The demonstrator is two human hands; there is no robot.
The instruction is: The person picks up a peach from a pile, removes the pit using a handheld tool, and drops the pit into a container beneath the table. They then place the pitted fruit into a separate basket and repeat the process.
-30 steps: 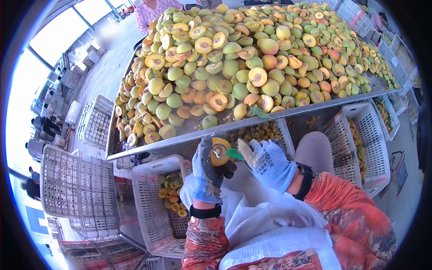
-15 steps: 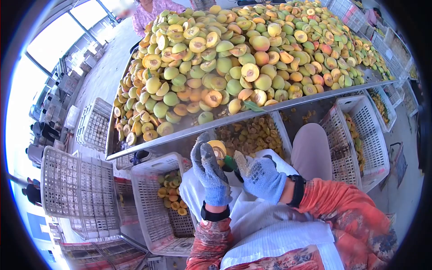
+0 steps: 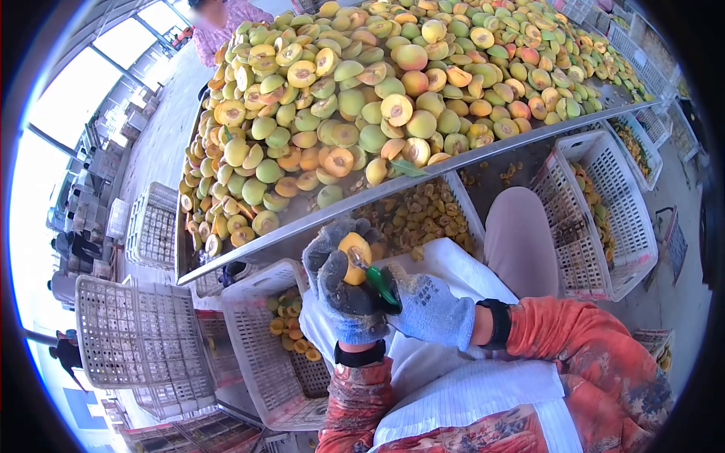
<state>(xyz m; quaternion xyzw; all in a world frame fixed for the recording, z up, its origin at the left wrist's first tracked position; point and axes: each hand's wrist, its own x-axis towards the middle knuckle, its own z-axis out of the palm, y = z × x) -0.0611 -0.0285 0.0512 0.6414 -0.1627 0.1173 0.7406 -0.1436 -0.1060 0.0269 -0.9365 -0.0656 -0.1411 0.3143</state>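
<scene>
My left hand (image 3: 332, 283), in a grey-palmed blue glove, is closed around a yellow peach half (image 3: 353, 249), its cut side turned toward my right hand. A green-handled pitting tool (image 3: 384, 285) is gripped in my gloved right hand (image 3: 434, 306). The tool's metal tip touches the middle of the cut face; its exact depth is hidden. Both hands meet above my lap, just in front of the table's metal edge (image 3: 302, 235). Beyond that edge rises a large heap of halved peaches (image 3: 340, 106), green, yellow and reddish.
Left of my lap stands a white crate (image 3: 253, 355) with some peach halves inside. Beneath the table edge, a container holds brown pits and scraps (image 3: 430, 215). More crates stand at right (image 3: 623, 204) and left (image 3: 136, 332). Across the table is a person in pink (image 3: 219, 30).
My left fingers have curled from upright to wrapped around the peach half. The tool's tip has come to the cut face, and my hands have drawn together. The view has shifted slightly.
</scene>
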